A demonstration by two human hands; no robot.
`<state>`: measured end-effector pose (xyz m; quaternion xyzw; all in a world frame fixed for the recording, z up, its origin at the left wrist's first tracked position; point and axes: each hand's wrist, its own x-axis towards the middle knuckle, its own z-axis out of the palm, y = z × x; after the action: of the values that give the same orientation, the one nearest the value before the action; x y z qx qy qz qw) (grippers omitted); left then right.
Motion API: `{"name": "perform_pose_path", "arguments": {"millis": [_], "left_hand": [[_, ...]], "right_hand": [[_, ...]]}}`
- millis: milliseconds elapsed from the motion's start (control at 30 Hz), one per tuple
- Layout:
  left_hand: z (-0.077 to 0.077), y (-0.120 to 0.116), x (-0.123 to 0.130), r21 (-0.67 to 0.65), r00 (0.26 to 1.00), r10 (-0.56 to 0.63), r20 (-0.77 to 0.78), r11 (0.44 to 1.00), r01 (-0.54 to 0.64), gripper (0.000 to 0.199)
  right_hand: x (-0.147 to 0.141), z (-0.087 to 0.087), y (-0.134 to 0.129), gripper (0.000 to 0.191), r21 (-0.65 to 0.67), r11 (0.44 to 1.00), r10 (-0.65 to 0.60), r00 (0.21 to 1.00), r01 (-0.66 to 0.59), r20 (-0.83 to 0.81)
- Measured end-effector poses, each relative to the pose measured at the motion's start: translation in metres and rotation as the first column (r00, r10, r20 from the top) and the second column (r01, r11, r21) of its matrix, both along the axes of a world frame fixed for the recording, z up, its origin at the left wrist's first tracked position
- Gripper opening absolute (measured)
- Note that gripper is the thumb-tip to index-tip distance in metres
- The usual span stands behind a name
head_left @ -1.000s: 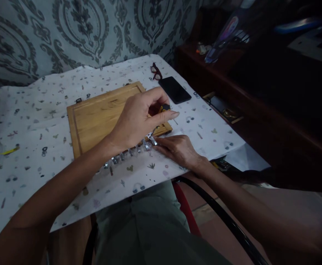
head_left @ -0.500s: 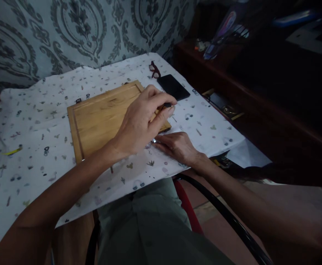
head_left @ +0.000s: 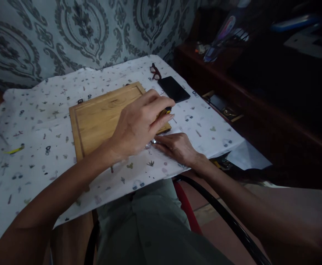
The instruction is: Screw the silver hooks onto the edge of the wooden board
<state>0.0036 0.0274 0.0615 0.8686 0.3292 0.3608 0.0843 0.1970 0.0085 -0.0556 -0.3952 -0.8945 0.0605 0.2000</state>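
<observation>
Two-handed work, seemingly midway

The left hand (head_left: 138,123) is curled, and one yellow-and-black tool handle (head_left: 165,111) is pinched between its thumb and fingers; the tool's working end is hidden. The right hand (head_left: 179,148) is kept low, its fingers pressed together, and one small shiny metal piece (head_left: 153,141) is pinched at their tips. That piece is placed by the near edge of one rectangular light-brown wooden board (head_left: 100,114), close to the near right corner; whether the board is touched by it cannot be told.

By judgement, the work has been begun but not finished, since tool and piece are both held, close together. What has been done along the near edge cannot be told, as much of it is covered by the left hand and forearm; what is left cannot be counted either.

Farther out, one flat black phone-like slab (head_left: 174,89) and one pair of dark-red-framed glasses (head_left: 155,72) are laid beyond the board, and one thin yellow strip (head_left: 14,150) is left well apart at the left. All are carried by one desk covered with white printed cloth (head_left: 39,129). To the right, one open drawer (head_left: 236,118) is seen.
</observation>
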Motion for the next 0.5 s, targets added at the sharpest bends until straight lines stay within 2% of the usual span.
{"name": "perform_pose_path", "arguments": {"millis": [267,500], "left_hand": [[0.0028,0.003,-0.0009,0.043,0.999,0.038,-0.018,0.998,-0.037,0.015],[0.0025,0.0069,-0.0028,0.036,0.999,0.016,0.037,0.999,-0.017,0.014]], "right_hand": [[-0.0007,0.0009,0.0,0.049,-0.005,1.0,-0.013,1.0,0.013,-0.007],[-0.0005,-0.0002,0.0002,0.049,0.01,1.0,-0.02,1.0,0.02,0.005]]}}
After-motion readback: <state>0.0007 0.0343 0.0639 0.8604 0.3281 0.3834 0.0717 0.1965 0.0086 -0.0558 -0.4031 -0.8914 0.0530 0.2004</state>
